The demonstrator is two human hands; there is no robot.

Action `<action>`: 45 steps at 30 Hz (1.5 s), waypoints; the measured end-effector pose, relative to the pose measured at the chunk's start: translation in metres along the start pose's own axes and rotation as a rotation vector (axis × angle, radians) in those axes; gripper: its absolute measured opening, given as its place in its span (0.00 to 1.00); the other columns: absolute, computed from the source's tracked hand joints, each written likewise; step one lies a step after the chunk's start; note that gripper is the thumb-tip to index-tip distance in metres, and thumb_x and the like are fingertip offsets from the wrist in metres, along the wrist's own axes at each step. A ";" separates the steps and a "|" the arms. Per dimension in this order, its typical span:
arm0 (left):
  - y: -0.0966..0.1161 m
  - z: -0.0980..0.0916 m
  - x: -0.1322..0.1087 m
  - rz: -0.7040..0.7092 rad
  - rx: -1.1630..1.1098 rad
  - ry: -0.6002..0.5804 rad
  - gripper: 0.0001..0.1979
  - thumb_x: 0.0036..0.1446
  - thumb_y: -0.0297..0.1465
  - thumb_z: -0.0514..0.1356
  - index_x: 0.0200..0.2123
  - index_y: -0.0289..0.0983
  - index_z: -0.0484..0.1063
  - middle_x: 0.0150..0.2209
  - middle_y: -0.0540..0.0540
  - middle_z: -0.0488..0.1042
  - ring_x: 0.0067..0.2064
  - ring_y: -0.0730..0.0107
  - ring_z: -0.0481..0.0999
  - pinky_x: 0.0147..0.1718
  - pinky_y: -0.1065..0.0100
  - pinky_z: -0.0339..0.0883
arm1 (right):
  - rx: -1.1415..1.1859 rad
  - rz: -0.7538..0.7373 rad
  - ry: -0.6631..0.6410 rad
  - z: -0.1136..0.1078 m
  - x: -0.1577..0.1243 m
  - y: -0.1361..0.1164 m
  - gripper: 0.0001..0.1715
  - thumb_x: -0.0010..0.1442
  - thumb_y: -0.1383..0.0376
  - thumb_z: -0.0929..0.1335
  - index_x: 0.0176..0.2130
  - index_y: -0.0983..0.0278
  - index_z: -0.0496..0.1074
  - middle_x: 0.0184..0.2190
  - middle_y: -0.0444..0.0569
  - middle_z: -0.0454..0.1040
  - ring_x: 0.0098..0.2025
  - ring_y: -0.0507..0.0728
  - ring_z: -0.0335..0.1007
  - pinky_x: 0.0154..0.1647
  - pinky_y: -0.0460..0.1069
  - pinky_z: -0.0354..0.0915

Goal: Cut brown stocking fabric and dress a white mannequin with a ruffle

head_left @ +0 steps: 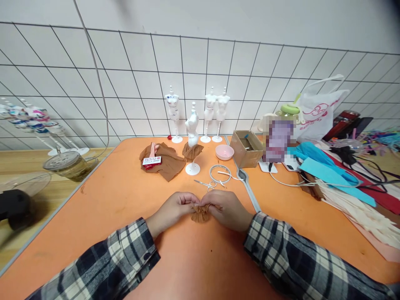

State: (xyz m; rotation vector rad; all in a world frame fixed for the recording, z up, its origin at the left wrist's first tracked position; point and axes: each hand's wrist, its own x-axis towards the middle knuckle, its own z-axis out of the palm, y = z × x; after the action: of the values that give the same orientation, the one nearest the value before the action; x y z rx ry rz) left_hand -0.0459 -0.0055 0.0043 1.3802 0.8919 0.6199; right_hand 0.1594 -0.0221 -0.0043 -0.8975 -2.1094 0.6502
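My left hand and my right hand meet over the middle of the orange table. Both pinch a small gathered piece of brown sheer fabric between their fingertips. Small scissors lie just beyond my hands. A coil of white wire rests behind the scissors. A white mini mannequin with brown fabric wrapped round its base stands further back. To its left lies a pile of brown fabric with a red and white packet on it.
Three more white mannequins stand by the wire grid wall. A pink bowl and a cardboard box sit at the back right. Blue and red paper sheets, cables and a white bag crowd the right. A cup stands left.
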 end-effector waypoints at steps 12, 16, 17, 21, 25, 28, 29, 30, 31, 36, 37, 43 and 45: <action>0.003 -0.006 -0.003 0.063 0.009 0.030 0.13 0.51 0.40 0.66 0.33 0.35 0.77 0.29 0.48 0.76 0.32 0.69 0.71 0.34 0.68 0.64 | -0.001 -0.075 0.035 -0.006 -0.004 -0.005 0.31 0.50 0.79 0.60 0.49 0.59 0.72 0.50 0.49 0.75 0.51 0.57 0.72 0.51 0.54 0.67; -0.002 -0.002 -0.001 0.073 0.089 0.051 0.12 0.53 0.38 0.64 0.33 0.34 0.78 0.29 0.47 0.77 0.31 0.69 0.71 0.34 0.69 0.63 | 0.230 0.238 0.058 -0.003 -0.001 -0.006 0.17 0.57 0.73 0.61 0.43 0.62 0.73 0.38 0.49 0.76 0.40 0.56 0.73 0.42 0.51 0.68; -0.003 0.000 -0.001 0.076 0.125 0.056 0.12 0.54 0.38 0.64 0.33 0.34 0.78 0.29 0.47 0.77 0.31 0.69 0.72 0.34 0.69 0.63 | 0.288 0.312 0.034 -0.001 0.000 -0.005 0.12 0.60 0.69 0.62 0.40 0.62 0.73 0.35 0.48 0.76 0.38 0.56 0.72 0.39 0.50 0.68; -0.006 0.006 0.000 0.085 0.276 0.068 0.13 0.56 0.38 0.60 0.34 0.33 0.79 0.30 0.46 0.79 0.31 0.68 0.72 0.33 0.69 0.64 | 0.458 0.535 0.006 0.008 0.004 0.000 0.09 0.56 0.60 0.69 0.33 0.64 0.70 0.29 0.45 0.72 0.30 0.52 0.69 0.30 0.47 0.64; -0.003 0.008 -0.001 0.076 0.344 0.110 0.15 0.57 0.38 0.58 0.35 0.33 0.79 0.33 0.44 0.81 0.34 0.65 0.75 0.36 0.68 0.67 | 0.599 0.630 -0.019 0.010 0.004 0.005 0.12 0.52 0.59 0.71 0.32 0.65 0.68 0.26 0.42 0.69 0.27 0.50 0.66 0.27 0.45 0.63; -0.002 0.008 0.000 0.052 0.331 0.145 0.15 0.57 0.38 0.58 0.35 0.33 0.79 0.35 0.43 0.81 0.36 0.63 0.77 0.38 0.67 0.68 | 0.639 0.660 -0.026 0.010 0.004 0.006 0.14 0.51 0.58 0.72 0.33 0.65 0.69 0.25 0.42 0.69 0.26 0.50 0.67 0.27 0.46 0.65; -0.001 0.007 0.000 0.044 0.322 0.155 0.15 0.57 0.38 0.58 0.35 0.33 0.79 0.35 0.43 0.81 0.36 0.63 0.77 0.38 0.67 0.68 | 0.637 0.666 -0.027 0.009 0.005 0.007 0.15 0.51 0.58 0.72 0.33 0.65 0.69 0.25 0.42 0.69 0.26 0.50 0.67 0.27 0.46 0.65; -0.001 0.007 0.000 0.042 0.314 0.168 0.15 0.57 0.39 0.58 0.35 0.33 0.78 0.35 0.43 0.81 0.36 0.63 0.77 0.38 0.67 0.69 | 0.634 0.670 -0.030 0.009 0.005 0.007 0.15 0.51 0.58 0.73 0.33 0.65 0.69 0.24 0.42 0.69 0.26 0.50 0.67 0.27 0.46 0.65; 0.000 0.006 0.000 0.046 0.305 0.185 0.15 0.57 0.39 0.58 0.35 0.33 0.78 0.35 0.43 0.81 0.37 0.63 0.77 0.38 0.67 0.69 | 0.635 0.673 -0.031 0.008 0.005 0.007 0.15 0.50 0.58 0.73 0.33 0.65 0.69 0.24 0.42 0.68 0.25 0.50 0.66 0.27 0.46 0.65; 0.000 0.003 0.000 0.078 0.183 0.088 0.19 0.55 0.41 0.63 0.45 0.34 0.74 0.37 0.44 0.80 0.40 0.62 0.77 0.40 0.66 0.69 | 0.681 0.673 -0.004 0.006 0.006 0.005 0.16 0.51 0.56 0.72 0.32 0.65 0.68 0.24 0.41 0.67 0.26 0.49 0.66 0.28 0.46 0.67; -0.001 0.003 0.000 0.065 0.167 0.047 0.19 0.54 0.40 0.64 0.44 0.34 0.75 0.37 0.43 0.80 0.40 0.62 0.77 0.40 0.66 0.69 | 0.683 0.667 0.001 0.006 0.006 0.006 0.16 0.52 0.56 0.72 0.32 0.65 0.68 0.25 0.41 0.67 0.26 0.49 0.66 0.28 0.46 0.67; 0.003 0.004 0.000 0.052 0.030 -0.070 0.14 0.55 0.40 0.63 0.37 0.33 0.75 0.36 0.43 0.80 0.39 0.64 0.77 0.41 0.66 0.68 | 0.596 0.554 0.044 0.007 0.005 0.008 0.14 0.53 0.58 0.72 0.31 0.65 0.67 0.25 0.42 0.66 0.25 0.49 0.64 0.26 0.45 0.64; 0.004 0.004 -0.001 0.048 0.028 -0.081 0.15 0.55 0.40 0.64 0.36 0.33 0.75 0.35 0.44 0.79 0.38 0.65 0.76 0.39 0.67 0.68 | 0.589 0.517 0.081 0.008 0.005 0.007 0.13 0.54 0.58 0.71 0.32 0.65 0.67 0.26 0.42 0.66 0.26 0.49 0.64 0.27 0.45 0.65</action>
State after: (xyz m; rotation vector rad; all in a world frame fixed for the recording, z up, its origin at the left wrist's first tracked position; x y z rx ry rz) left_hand -0.0426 -0.0076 0.0084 1.4451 0.8079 0.5858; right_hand 0.1538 -0.0152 -0.0116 -1.0923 -1.4696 1.3823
